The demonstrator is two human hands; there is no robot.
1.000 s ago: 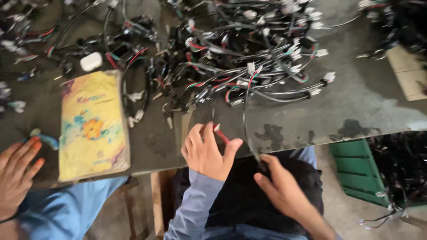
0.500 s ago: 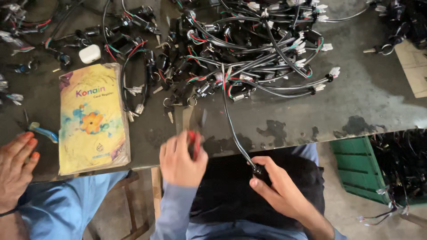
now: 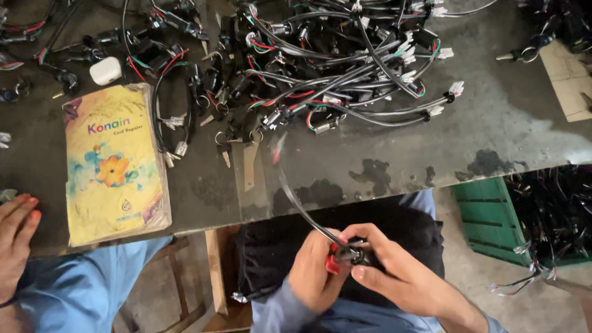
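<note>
My left hand (image 3: 311, 274) and my right hand (image 3: 398, 277) are together over my lap, below the table edge. My left hand grips a small red-handled thing (image 3: 333, 263); what it is I cannot tell. My right hand pinches the black end piece (image 3: 359, 256) of a black cable (image 3: 299, 206). The cable runs up and left from my hands to the table, its far end blurred near the wire pile (image 3: 333, 68). The pile is a tangle of black harnesses with white plugs, red and green wires and keys.
A yellow booklet (image 3: 114, 163) lies on the dark table (image 3: 512, 123) at the left, a white case (image 3: 105, 69) above it. Another person's hand (image 3: 15, 237) rests at the left edge. A green crate (image 3: 481, 213) of wires stands at the right.
Both hands have dropped from the table edge down to my lap and come together. The black cable has been drawn out of the pile along with them.
</note>
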